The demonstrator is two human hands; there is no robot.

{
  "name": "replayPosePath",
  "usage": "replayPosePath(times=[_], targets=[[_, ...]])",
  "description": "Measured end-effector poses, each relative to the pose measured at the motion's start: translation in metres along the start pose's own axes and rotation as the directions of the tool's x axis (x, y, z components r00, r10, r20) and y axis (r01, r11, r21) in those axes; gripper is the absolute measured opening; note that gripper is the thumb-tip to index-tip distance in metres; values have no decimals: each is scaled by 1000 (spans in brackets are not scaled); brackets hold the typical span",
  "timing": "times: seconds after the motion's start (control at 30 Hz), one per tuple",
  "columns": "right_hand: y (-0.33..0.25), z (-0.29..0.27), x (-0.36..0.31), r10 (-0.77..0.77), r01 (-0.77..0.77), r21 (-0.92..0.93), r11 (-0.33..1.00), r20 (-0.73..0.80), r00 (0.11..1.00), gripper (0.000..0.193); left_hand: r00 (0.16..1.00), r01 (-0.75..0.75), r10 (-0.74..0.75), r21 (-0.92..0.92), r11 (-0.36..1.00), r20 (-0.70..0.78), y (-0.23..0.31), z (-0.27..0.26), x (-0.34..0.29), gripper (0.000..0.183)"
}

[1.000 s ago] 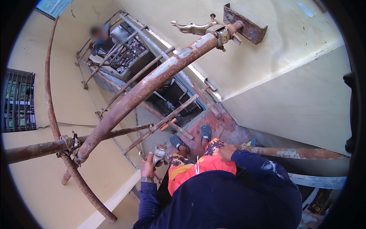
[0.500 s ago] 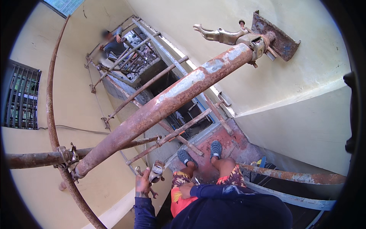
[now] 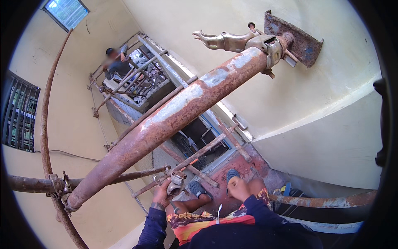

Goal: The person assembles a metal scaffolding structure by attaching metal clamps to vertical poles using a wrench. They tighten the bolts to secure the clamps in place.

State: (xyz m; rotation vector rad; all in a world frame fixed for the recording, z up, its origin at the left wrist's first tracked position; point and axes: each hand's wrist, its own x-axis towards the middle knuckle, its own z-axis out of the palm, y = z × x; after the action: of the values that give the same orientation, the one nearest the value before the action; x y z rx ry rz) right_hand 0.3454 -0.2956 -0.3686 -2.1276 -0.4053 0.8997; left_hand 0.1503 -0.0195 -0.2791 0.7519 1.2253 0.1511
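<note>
My left hand (image 3: 161,194) is closed around a metal scaffold clamp (image 3: 177,179) and a wrench (image 3: 157,179), whose end pokes up beside the thumb. My right hand (image 3: 239,189) is curled closed above my right knee; whatever it may hold is hidden. A thick rusty scaffold pipe (image 3: 166,120) slants across in front of me. At its far upper end sits another clamp (image 3: 268,46) with its jaw swung out, beside a rusty steel plate (image 3: 294,38). A coupler (image 3: 60,185) joins its lower end to a thinner crossing pipe (image 3: 31,184).
A curved upright pipe (image 3: 46,120) stands at the left, near a barred window (image 3: 20,110). Beyond the slanting pipe, scaffold rails (image 3: 199,152) run over a lower opening. Another person (image 3: 118,66) sits on far scaffolding. A rusty rail (image 3: 327,201) passes at my right.
My right hand has lifted from my lap and moved right and forward. My left hand, with clamp and wrench, has shifted slightly right and up. The view has tilted a little.
</note>
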Motion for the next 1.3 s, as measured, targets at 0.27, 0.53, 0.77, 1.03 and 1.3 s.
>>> replayPosePath(times=[0.27,0.53,0.77,1.03,1.3], targets=[[63,-55,183,-87,11,-251,968,-291,953,24,993,82,-86,51,995,81,-57,28,143,36],[263,-3,345,166,4,-746,666,154,974,89,998,51,-53,44,998,27,-117,-21,273,31],[391,48,396,207,-82,-396,915,285,936,98,997,-38,50,-189,981,61,-162,-64,356,39],[434,163,320,-143,110,126,986,288,947,81,994,-9,31,-204,979,102,-156,-34,384,35],[402,158,317,-76,-7,157,988,518,852,73,991,49,-14,-253,966,137,-158,25,390,29]])
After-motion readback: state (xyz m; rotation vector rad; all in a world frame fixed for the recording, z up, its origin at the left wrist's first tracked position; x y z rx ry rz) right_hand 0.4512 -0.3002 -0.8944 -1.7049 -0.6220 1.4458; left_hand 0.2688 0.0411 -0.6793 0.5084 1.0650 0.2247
